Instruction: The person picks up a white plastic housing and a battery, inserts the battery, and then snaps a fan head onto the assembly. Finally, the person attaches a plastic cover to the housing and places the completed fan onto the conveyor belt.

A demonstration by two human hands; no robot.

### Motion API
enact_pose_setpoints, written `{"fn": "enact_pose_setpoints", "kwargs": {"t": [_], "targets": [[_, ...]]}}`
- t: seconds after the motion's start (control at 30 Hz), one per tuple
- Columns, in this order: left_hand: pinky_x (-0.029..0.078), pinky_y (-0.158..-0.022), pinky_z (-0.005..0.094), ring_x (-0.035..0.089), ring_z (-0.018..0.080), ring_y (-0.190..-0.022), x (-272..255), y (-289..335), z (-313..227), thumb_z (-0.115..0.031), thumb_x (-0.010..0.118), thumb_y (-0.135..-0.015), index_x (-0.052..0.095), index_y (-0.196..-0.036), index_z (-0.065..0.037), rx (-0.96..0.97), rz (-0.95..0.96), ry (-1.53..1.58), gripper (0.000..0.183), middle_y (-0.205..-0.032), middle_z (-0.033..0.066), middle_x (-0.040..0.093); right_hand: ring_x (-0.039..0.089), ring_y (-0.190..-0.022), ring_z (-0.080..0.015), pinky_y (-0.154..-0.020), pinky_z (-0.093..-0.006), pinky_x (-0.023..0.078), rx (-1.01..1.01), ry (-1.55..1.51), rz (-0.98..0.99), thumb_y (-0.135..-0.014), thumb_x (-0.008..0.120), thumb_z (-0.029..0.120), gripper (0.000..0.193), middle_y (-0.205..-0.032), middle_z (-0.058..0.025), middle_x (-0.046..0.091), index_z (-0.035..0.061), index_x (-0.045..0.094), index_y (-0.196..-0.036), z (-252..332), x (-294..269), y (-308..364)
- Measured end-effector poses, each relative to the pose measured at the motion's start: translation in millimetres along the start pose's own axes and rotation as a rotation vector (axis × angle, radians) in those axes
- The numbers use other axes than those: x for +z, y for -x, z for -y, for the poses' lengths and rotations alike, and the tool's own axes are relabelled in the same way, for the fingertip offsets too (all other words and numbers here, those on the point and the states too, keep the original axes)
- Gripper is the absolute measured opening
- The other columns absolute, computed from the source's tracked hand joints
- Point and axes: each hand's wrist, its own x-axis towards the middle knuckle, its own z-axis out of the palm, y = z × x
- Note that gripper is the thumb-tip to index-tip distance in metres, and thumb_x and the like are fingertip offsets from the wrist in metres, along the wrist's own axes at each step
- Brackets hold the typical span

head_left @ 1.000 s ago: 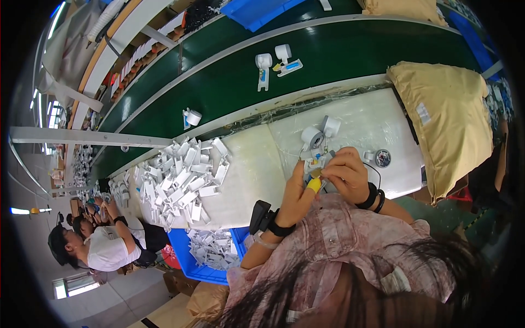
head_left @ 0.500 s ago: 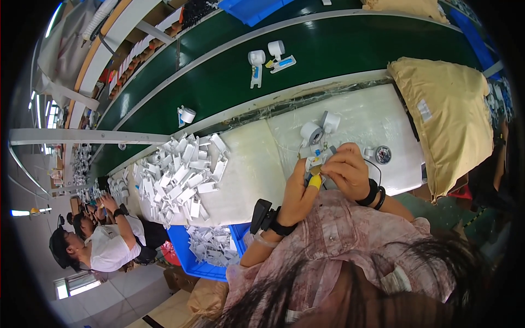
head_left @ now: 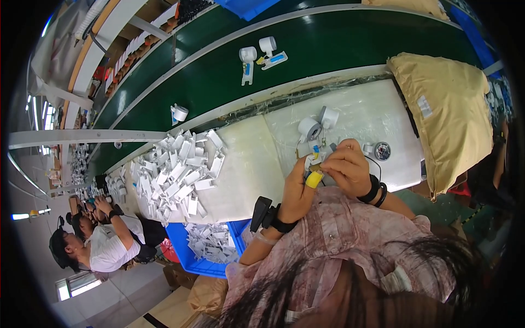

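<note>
My left hand (head_left: 297, 188) is closed around a small white plastic part (head_left: 309, 160) with a blue piece on it. A bright yellow piece (head_left: 314, 179) shows at the left fingertips; its kind is unclear. My right hand (head_left: 350, 168) pinches at the same part from the right, and its fingertips partly hide what they grip. Just beyond my hands, two white round housings (head_left: 310, 129) (head_left: 328, 117) lie on the pale worktop (head_left: 361, 115). Another round housing with a dark, wired inside (head_left: 381, 151) rests to the right of my right hand.
White plastic brackets (head_left: 178, 172) are heaped on the left, above a blue bin (head_left: 188, 261) of similar pieces. Housings with brackets (head_left: 248, 54) sit on the green conveyor (head_left: 328, 41). A large tan sack (head_left: 445, 109) stands right. A co-worker (head_left: 112, 246) works far left.
The housings on the green conveyor have slid slightly left. The yellow piece at my left fingertips has turned and looks wider. My hands stay in nearly the same place.
</note>
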Motion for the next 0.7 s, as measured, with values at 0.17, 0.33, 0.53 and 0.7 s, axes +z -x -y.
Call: {"fn": "enact_pose_setpoints", "kwargs": {"t": [0.17, 0.33, 0.53, 0.7], "targets": [[0.047, -0.083, 0.0305, 0.059, 0.0215, -0.093, -3, 1, 2, 0.001, 0.049, -0.088, 0.048, -0.127, 0.003, -0.036, -0.016, -0.064, 0.039, -0.105, 0.0158, 0.061, 0.056, -0.078, -0.0192, -0.077, -0.0334, 0.041, -0.004, 0.000, 0.020, -0.067, 0.077, 0.004, 0.024, -0.082, -0.0004, 0.064, 0.0097, 0.069, -0.090, 1, 2, -2], [0.048, -0.081, 0.0300, 0.060, 0.0205, -0.092, -2, -1, 1, -0.001, 0.050, -0.090, 0.051, -0.124, 0.004, -0.026, -0.054, -0.034, 0.034, -0.102, 0.0161, 0.062, 0.056, -0.077, -0.0180, -0.077, -0.0334, 0.041, 0.002, -0.005, 0.032, -0.068, 0.076, 0.004, 0.024, -0.083, -0.0006, 0.064, 0.0095, 0.069, -0.090, 0, 4, -3], [0.047, -0.066, 0.0243, 0.059, 0.0124, -0.074, -11, -12, 3, -0.008, 0.050, -0.095, 0.053, -0.122, 0.002, 0.029, -0.092, -0.096, 0.028, -0.091, 0.0095, 0.064, 0.057, -0.079, -0.0201, -0.079, -0.0361, 0.042, 0.042, 0.013, 0.048, -0.070, 0.075, 0.005, 0.022, -0.083, -0.0023, 0.063, 0.0082, 0.068, -0.090, -9, 15, -7], [0.045, -0.049, 0.0205, 0.053, 0.0060, -0.060, -59, -44, 22, -0.014, 0.045, -0.099, 0.052, -0.125, -0.004, -0.159, -0.171, 0.198, 0.029, -0.086, 0.0050, 0.063, 0.059, -0.082, -0.0255, -0.083, -0.0394, 0.041, 0.159, 0.028, 0.093, -0.076, 0.071, 0.007, 0.027, -0.085, -0.0050, 0.063, 0.0077, 0.063, -0.101, -19, 24, -26]]}}
